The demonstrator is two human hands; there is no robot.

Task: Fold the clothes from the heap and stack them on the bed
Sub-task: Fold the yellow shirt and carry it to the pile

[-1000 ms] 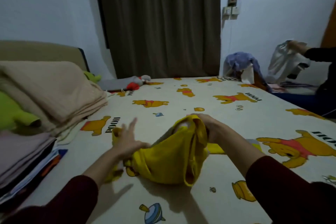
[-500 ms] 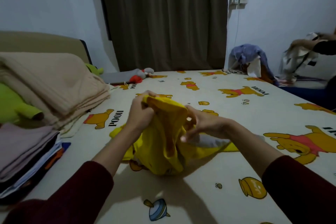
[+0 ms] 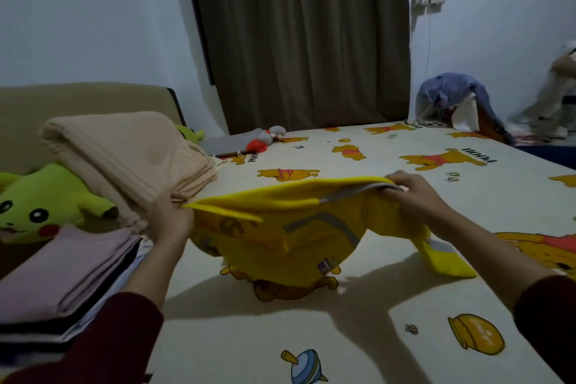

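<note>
Left hand and right hand each pinch the yellow garment, stretched above the bed; spreading step. Next: lay flat, fold.

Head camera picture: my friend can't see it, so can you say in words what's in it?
Two hands, left hand and right hand, hold a yellow garment stretched out by its top edge above a cartoon-bear bedsheet. Folded clothes, a beige blanket and a green plush toy lie at left.
</note>
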